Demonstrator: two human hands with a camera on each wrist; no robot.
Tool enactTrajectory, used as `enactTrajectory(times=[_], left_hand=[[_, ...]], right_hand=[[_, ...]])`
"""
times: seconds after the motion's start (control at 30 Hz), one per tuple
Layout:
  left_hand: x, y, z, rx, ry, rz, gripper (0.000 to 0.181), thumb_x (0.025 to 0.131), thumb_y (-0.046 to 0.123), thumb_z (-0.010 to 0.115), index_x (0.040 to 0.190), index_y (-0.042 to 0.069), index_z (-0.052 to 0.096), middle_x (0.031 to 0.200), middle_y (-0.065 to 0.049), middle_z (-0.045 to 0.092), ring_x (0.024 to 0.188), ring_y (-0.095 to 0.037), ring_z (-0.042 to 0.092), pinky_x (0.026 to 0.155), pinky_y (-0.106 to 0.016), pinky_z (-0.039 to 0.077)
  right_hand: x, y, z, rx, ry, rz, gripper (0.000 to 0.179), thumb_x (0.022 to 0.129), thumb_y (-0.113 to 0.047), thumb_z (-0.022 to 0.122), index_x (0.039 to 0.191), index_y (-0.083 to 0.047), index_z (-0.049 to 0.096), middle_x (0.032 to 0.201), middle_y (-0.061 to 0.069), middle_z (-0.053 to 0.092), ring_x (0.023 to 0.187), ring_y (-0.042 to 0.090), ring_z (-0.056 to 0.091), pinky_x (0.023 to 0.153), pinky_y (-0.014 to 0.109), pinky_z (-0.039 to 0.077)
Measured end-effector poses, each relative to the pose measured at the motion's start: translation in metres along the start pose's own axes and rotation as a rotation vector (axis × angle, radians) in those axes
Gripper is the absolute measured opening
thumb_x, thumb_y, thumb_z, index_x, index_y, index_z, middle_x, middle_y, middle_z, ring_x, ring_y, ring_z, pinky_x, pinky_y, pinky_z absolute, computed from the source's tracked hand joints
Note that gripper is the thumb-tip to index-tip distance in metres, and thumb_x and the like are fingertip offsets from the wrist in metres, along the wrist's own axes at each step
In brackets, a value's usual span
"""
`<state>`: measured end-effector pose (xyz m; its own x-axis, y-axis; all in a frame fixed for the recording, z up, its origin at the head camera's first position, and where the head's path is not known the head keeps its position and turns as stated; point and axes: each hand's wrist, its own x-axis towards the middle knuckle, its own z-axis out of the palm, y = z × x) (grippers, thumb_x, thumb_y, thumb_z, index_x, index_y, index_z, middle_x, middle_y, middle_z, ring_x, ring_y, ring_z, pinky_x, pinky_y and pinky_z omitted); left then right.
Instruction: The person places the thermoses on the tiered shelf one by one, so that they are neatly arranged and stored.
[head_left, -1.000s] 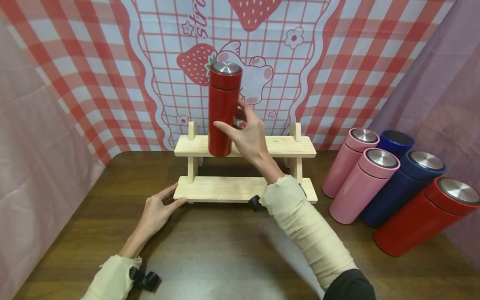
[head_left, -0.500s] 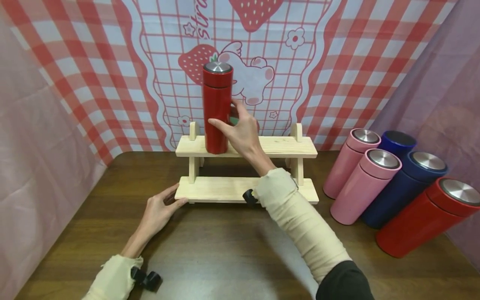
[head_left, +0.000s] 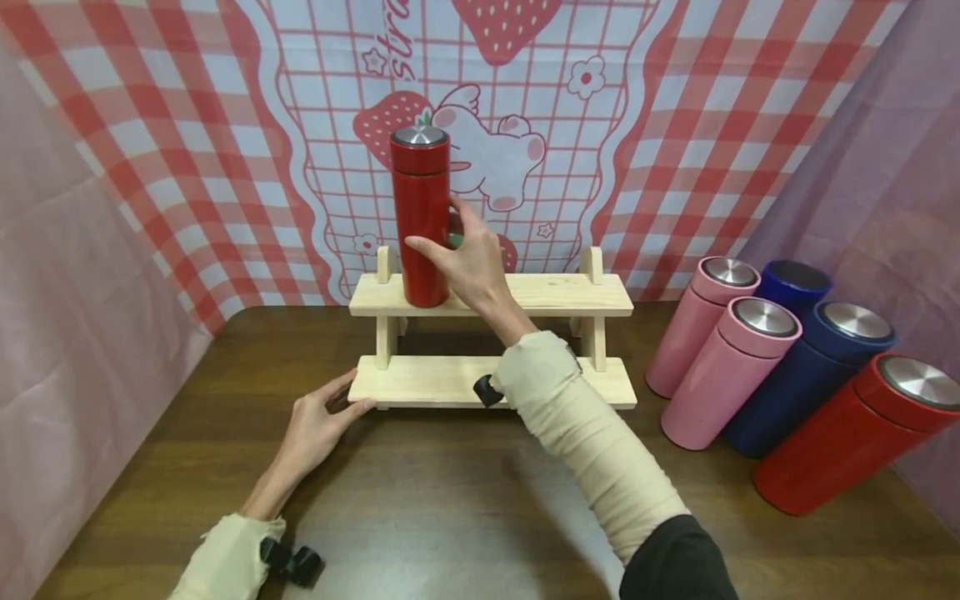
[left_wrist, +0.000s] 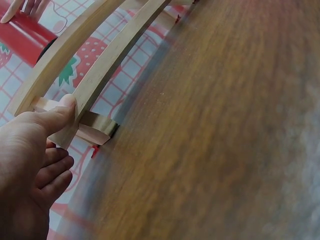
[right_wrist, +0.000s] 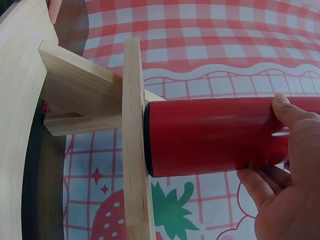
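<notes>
A red thermos (head_left: 422,225) with a silver lid stands upright at the left part of the top tier of a two-tier wooden rack (head_left: 450,383). My right hand (head_left: 476,262) grips it around its lower half from the right. In the right wrist view, the black-rimmed base of the thermos (right_wrist: 215,137) appears to touch the upper board (right_wrist: 134,150). At the left end of the lower board, my left hand (head_left: 318,425) pinches the corner; the left wrist view has its thumb (left_wrist: 62,112) on the board's edge and the other fingers curled beneath.
On the right of the brown table (head_left: 420,500) stand two pink thermoses (head_left: 731,379), a dark blue thermos (head_left: 795,383), a bright blue one (head_left: 793,283) partly hidden behind, and another red thermos (head_left: 840,446). A strawberry-print checked cloth (head_left: 675,150) hangs behind the rack.
My right hand has moved the red thermos left along the top tier and lowered it slightly, onto the board. My left hand has stayed on the rack's corner.
</notes>
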<state>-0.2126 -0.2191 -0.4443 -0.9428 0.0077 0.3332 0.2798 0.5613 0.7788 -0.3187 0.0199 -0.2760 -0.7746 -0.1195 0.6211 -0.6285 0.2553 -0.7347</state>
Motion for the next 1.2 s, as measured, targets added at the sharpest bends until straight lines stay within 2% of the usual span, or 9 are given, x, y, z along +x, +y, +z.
enactTrajectory(times=[0.17, 0.37, 0.53, 0.83, 1.0, 1.2], left_hand=[[-0.002, 0.0, -0.001, -0.001, 0.004, -0.013, 0.06, 0.092, 0.016, 0.082, 0.14, -0.009, 0.058, 0.131, -0.027, 0.065, 0.117, -0.036, 0.066, 0.096, -0.047, 0.055], [-0.001, 0.001, -0.001, -0.004, -0.004, -0.016, 0.06, 0.092, 0.016, 0.082, 0.141, -0.009, 0.058, 0.131, -0.027, 0.064, 0.117, -0.036, 0.066, 0.095, -0.046, 0.055], [-0.002, 0.001, -0.001, -0.004, 0.0, -0.019, 0.059, 0.092, 0.015, 0.082, 0.14, -0.01, 0.058, 0.13, -0.027, 0.065, 0.116, -0.036, 0.067, 0.094, -0.046, 0.056], [-0.001, 0.0, 0.0, -0.003, -0.007, -0.016, 0.059, 0.092, 0.016, 0.082, 0.14, -0.01, 0.058, 0.13, -0.027, 0.065, 0.116, -0.037, 0.066, 0.095, -0.046, 0.055], [0.001, 0.001, 0.0, 0.014, -0.001, 0.002, 0.059, 0.092, 0.016, 0.082, 0.14, -0.01, 0.058, 0.129, -0.028, 0.065, 0.116, -0.038, 0.067, 0.095, -0.048, 0.055], [0.001, 0.001, 0.0, 0.013, -0.005, -0.007, 0.059, 0.092, 0.016, 0.082, 0.14, -0.01, 0.059, 0.128, -0.027, 0.066, 0.115, -0.037, 0.067, 0.094, -0.048, 0.056]], right_hand=[[0.002, -0.003, 0.005, -0.009, -0.029, -0.001, 0.077, 0.091, -0.02, 0.084, 0.154, 0.0, 0.044, 0.126, 0.015, 0.07, 0.113, 0.021, 0.068, 0.087, 0.029, 0.06], [0.007, -0.006, 0.006, -0.046, -0.062, 0.072, 0.077, 0.093, -0.022, 0.082, 0.156, -0.004, 0.042, 0.131, 0.015, 0.067, 0.116, 0.023, 0.066, 0.09, 0.031, 0.059], [0.009, -0.007, 0.007, -0.069, -0.108, 0.098, 0.078, 0.094, -0.024, 0.08, 0.158, -0.006, 0.038, 0.135, 0.014, 0.065, 0.118, 0.024, 0.065, 0.091, 0.033, 0.059], [0.006, -0.003, 0.004, -0.084, -0.136, 0.094, 0.079, 0.096, -0.025, 0.079, 0.159, -0.008, 0.036, 0.137, 0.014, 0.063, 0.119, 0.025, 0.064, 0.093, 0.036, 0.058], [-0.003, 0.002, -0.005, -0.106, -0.131, 0.113, 0.073, 0.098, -0.027, 0.075, 0.158, -0.005, 0.038, 0.142, 0.015, 0.059, 0.125, 0.028, 0.059, 0.098, 0.04, 0.055], [-0.022, 0.01, -0.018, -0.045, -0.103, 0.061, 0.062, 0.101, -0.021, 0.07, 0.153, 0.0, 0.044, 0.137, 0.021, 0.061, 0.123, 0.03, 0.06, 0.099, 0.043, 0.054]])
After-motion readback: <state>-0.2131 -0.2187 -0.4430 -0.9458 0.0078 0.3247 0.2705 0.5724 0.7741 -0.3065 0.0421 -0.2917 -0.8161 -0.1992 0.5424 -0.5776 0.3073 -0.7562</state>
